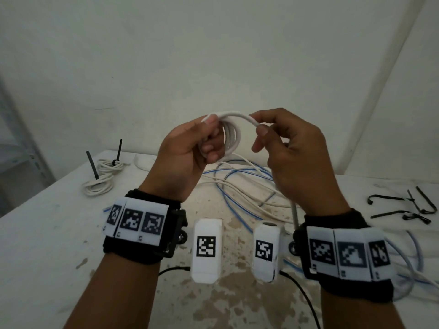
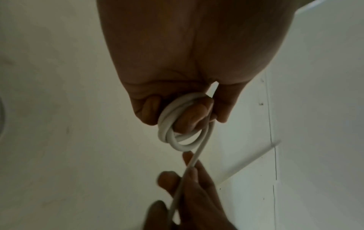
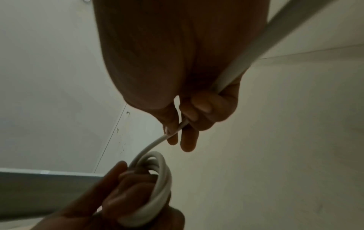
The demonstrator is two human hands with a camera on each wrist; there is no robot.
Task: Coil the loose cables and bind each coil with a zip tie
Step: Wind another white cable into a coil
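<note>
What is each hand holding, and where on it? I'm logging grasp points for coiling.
Left hand grips the white cable coil at its loops; right hand pinches the strand leaving the coil.

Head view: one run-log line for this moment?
stage: coiling | left hand: grips white cable coil | right hand: pinches feeding strand | tied coil: table, left | zip ties: right

White cable [image 1: 231,136] in small upright loops above the table, tail trailing down to loose cables [image 1: 240,186].

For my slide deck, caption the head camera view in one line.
Left hand holds a white cable coil while right hand feeds on another loop.
</note>
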